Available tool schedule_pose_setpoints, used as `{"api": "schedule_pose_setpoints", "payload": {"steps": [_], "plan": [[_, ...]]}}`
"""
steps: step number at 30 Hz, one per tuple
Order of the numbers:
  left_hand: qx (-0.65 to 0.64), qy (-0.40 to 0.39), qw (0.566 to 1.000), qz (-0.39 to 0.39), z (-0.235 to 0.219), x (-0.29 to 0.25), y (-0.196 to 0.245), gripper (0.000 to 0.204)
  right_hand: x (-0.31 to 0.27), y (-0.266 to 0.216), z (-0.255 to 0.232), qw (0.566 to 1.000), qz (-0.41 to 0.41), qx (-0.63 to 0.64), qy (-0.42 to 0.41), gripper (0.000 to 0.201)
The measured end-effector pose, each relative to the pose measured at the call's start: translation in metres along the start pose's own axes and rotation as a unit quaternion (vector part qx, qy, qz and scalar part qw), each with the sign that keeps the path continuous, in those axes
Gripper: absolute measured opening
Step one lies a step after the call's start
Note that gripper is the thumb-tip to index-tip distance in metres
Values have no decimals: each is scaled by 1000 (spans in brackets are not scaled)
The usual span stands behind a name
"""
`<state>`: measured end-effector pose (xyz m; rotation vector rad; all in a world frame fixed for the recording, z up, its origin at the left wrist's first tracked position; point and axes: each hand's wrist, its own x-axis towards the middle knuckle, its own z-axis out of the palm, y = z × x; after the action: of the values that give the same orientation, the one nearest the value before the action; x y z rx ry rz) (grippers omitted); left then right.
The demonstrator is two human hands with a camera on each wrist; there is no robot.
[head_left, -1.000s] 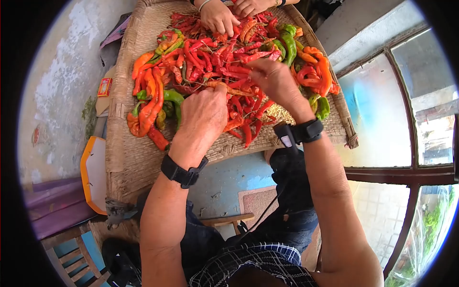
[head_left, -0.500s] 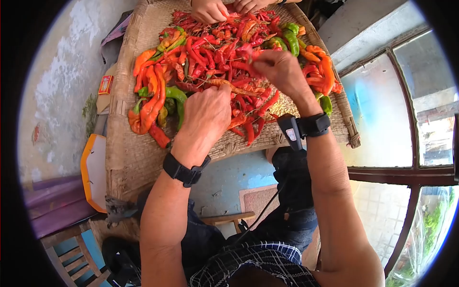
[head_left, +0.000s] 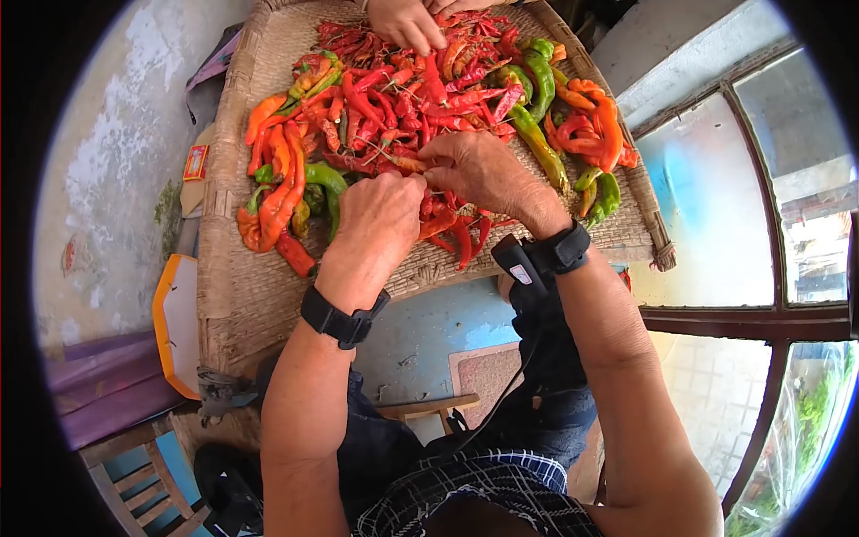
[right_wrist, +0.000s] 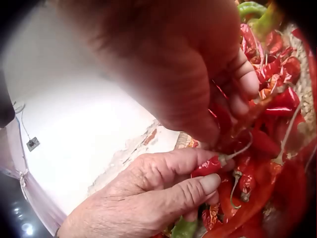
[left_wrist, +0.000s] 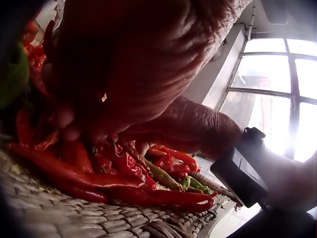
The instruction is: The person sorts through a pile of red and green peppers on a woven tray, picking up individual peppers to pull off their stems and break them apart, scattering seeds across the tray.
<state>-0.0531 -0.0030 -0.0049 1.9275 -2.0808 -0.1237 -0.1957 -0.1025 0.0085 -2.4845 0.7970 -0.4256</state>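
My left hand [head_left: 383,213] is low over the near edge of a pile of red chili peppers [head_left: 385,98]. In the right wrist view its thumb and forefinger pinch a small red chili pepper [right_wrist: 207,167] with a curved pale stem. My right hand [head_left: 483,174] is right beside it, fingers bent down among the chilies, fingertips close to the left fingertips. Red skin shows between its thumb and fingers, but I cannot tell whether it grips that chili. An orange chili [head_left: 410,165] pokes out by both hands. Long red chilies [left_wrist: 89,176] lie below my left hand.
The chilies lie on a woven tray [head_left: 246,309]. Orange and green peppers [head_left: 286,179] are heaped at left, more [head_left: 608,134] at right. Another person's hands [head_left: 407,22] touch the far chilies. A wall is at left, a window [head_left: 707,206] at right.
My right hand has come from the right side of the pile down and left to my left hand. A red chili it held is gone from it. The left hand has barely moved.
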Motion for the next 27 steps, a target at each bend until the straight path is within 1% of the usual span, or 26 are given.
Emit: {"api": "schedule_pose_setpoints", "payload": {"steps": [2, 4, 6, 7, 9, 10, 11, 12, 13, 14, 15, 16, 17, 18, 19, 20, 21, 22, 23, 24, 26, 27], "plan": [[4, -25, 1000, 6, -1, -1, 0, 18, 0, 4, 4, 1000, -10, 0, 7, 24], [-4, -16, 1000, 9, -1, -3, -2, 19, 0, 6, 6, 1000, -20, 0, 13, 23], [-12, -7, 1000, 13, -2, -3, -2, 21, -1, 8, 7, 986, -135, -43, 88, 23], [-24, -3, 1000, 13, -4, -3, -2, 21, 0, 9, 6, 986, -135, -43, 88, 23], [-36, 1, 999, 14, -7, -4, -3, 21, 7, 12, 1, 972, -182, 7, 149, 19], [-36, 4, 999, 11, -8, -4, -3, 20, 8, 13, -5, 972, -182, 8, 150, 19], [-36, 8, 999, 8, -9, -4, -3, 19, 8, 15, -13, 977, -84, 147, 132, 16], [-36, 8, 999, 8, -8, -3, -4, 19, 9, 14, -22, 953, 16, 283, 110, 15], [-22, -18, 1000, 3, -7, -3, -5, 17, 10, 13, -29, 953, 16, 283, 109, 15], [-7, -45, 999, -2, -6, -3, -5, 16, 11, 13, -36, 927, 54, 341, 145, 18], [-6, -46, 999, -3, -7, -3, -5, 16, 11, 15, -41, 896, 92, 397, 180, 21], [-5, -43, 999, 3, -8, -4, -4, 14, 11, 19, -43, 936, 96, 258, 219, 33], [-5, -40, 999, 9, -8, -4, -4, 12, 9, 21, -43, 935, 97, 260, 220, 33], [-4, -41, 999, 9, -7, -4, -4, 12, 7, 21, -43, 965, 72, 148, 203, 38], [-2, -35, 999, 13, -5, -3, -4, 12, 5, 21, -43, 981, 47, 34, 183, 42], [0, -29, 999, 16, -4, -3, -4, 13, 4, 18, -32, 981, 18, 71, 180, 41], [-1, -31, 999, 17, -3, -3, -3, 13, 3, 17, -19, 984, -36, 69, 163, 37], [1, -31, 999, 19, -4, -2, -2, 13, 3, 13, -11, 982, -101, -4, 156, 35], [2, -30, 999, 22, -4, -2, -1, 13, 2, 10, -4, 972, -165, -76, 148, 33], [2, -31, 999, 22, -3, -2, -1, 13, 1, 8, 4, 972, -164, -76, 149, 33], [-1, -32, 999, 25, -2, -3, -3, 13, -1, 6, 14, 975, -101, -182, 79, 25], [0, -31, 999, 26, -2, -3, -3, 13, -1, 6, 12, 975, -102, -182, 80, 25]]}}
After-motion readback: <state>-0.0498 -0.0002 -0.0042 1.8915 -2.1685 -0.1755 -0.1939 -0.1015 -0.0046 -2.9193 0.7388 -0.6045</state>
